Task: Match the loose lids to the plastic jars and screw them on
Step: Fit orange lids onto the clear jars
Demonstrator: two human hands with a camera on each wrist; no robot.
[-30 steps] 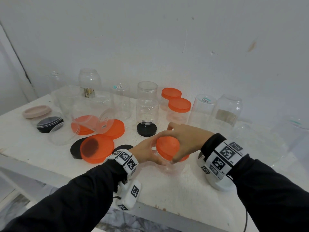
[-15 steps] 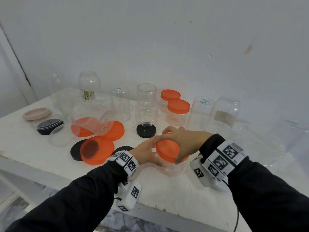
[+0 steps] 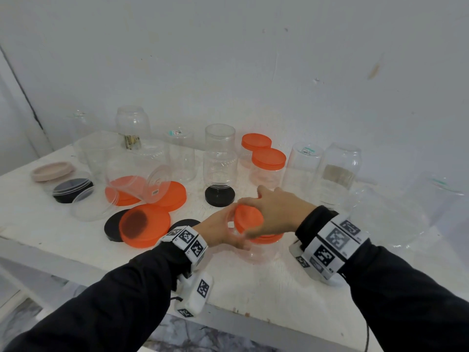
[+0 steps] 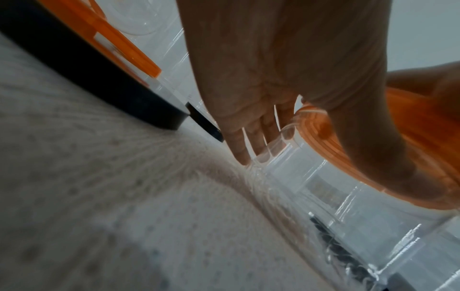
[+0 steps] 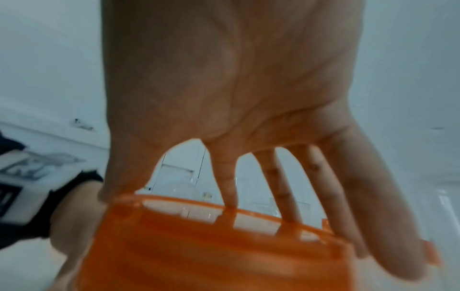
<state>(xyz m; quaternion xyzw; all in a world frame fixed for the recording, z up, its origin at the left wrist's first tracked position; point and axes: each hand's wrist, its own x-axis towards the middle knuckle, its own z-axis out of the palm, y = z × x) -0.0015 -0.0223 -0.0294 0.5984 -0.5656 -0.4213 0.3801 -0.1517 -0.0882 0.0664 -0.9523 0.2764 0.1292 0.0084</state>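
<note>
A small clear plastic jar (image 3: 256, 252) stands near the table's front edge with an orange lid (image 3: 247, 221) on its mouth. My left hand (image 3: 219, 231) wraps the jar's side from the left; the left wrist view shows its fingers (image 4: 251, 141) curled round the clear wall (image 4: 348, 196). My right hand (image 3: 272, 213) sits over the lid from the right, fingers and thumb curled round its rim. Seen from the right wrist, the fingertips (image 5: 230, 195) press on the orange lid (image 5: 211, 246).
Loose orange lids (image 3: 144, 224) and black lids (image 3: 114, 228) lie to the left, beside a tipped clear jar (image 3: 138, 181). Two orange-capped jars (image 3: 267, 165) and several open clear jars (image 3: 219, 158) stand behind. A clear bowl (image 3: 388, 219) sits at the right.
My right hand has turned on the lid, its wrist swinging and its fingers sliding round the rim. The left hand keeps its hold on the jar.
</note>
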